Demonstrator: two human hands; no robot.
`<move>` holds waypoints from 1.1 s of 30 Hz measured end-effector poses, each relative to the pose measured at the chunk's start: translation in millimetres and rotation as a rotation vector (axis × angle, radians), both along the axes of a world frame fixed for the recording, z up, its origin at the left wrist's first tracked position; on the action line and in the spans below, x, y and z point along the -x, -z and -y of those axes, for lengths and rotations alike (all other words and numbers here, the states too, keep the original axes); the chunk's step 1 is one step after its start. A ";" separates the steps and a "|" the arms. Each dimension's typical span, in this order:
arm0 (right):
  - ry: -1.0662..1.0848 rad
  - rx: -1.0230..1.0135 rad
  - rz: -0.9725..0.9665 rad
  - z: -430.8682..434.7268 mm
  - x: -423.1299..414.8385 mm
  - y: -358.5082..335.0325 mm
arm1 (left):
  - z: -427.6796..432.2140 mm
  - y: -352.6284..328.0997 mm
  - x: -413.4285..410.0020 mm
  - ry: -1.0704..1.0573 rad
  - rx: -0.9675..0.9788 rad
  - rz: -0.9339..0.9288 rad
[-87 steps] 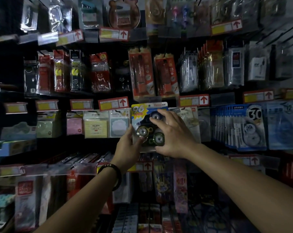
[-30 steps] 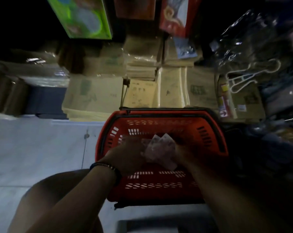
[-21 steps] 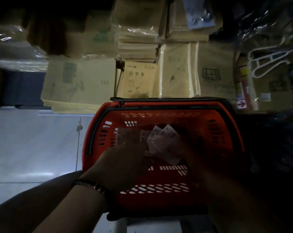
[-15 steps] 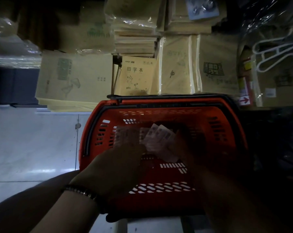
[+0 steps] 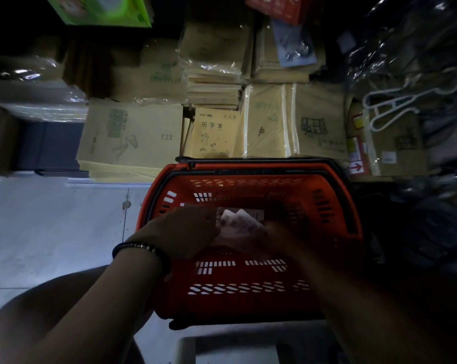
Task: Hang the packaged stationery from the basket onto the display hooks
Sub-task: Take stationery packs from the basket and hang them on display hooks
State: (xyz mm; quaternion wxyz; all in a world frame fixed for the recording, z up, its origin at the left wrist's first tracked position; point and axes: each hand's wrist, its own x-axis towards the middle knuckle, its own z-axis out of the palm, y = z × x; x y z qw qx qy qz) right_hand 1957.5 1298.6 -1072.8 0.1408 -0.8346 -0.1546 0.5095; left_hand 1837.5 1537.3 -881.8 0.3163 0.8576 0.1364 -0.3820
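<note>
Reaches with both hands down into a red basket (image 5: 324, 206) standing on the pale floor (image 5: 51, 219), right in front of stacked tan notebooks (image 5: 217, 132). Lays the left hand (image 5: 180, 232), with a dark beaded bracelet (image 5: 140, 246) at the wrist, over the left edge of a small fan of pale packets (image 5: 238, 224) on the basket's bottom, nearer the far wall than the near one. Meets the same packets from the other side with the right hand (image 5: 282, 237), sunk in deep shadow. Cannot tell of either hand whether the fingers are spread, pressed together or pinching the packets: too dark and blurred at the tips. Shows a bare knee (image 5: 51, 311) at lower left, beside the basket's near corner. Takes in a green box (image 5: 101, 9) at upper left above the notebooks, and white hangers (image 5: 395, 101) under clear wrap to the right.
</note>
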 end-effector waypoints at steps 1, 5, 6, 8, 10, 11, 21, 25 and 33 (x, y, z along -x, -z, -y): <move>0.004 -0.045 0.031 -0.5 1.3 -12.4 | 1.0 -2.8 -0.5 -0.002 0.000 -0.005; -0.039 -0.191 0.160 -1.8 5.8 -68.9 | 7.1 -5.0 5.6 -0.314 0.058 -0.137; -0.067 -0.235 0.236 -1.1 6.1 -81.5 | 7.4 -5.5 9.7 -0.470 0.126 -0.151; -0.061 -0.342 0.347 0.5 9.5 -111.1 | 8.7 -12.7 17.6 -0.900 0.262 -0.146; -0.040 -0.466 0.439 2.8 14.0 -145.1 | 13.8 -22.4 23.3 -1.152 0.315 -0.109; -0.043 -0.523 0.472 3.7 16.7 -162.5 | 18.5 -30.3 26.5 -1.226 0.349 -0.104; -0.214 -0.910 0.966 20.3 36.9 -304.6 | 44.9 -96.7 85.4 -1.328 1.060 0.006; -0.307 -0.827 1.023 26.4 38.3 -324.6 | 58.4 -138.2 85.8 -1.241 1.067 0.216; 0.191 -1.249 0.647 26.7 60.6 -398.2 | 71.7 -218.1 72.1 -1.228 1.094 0.591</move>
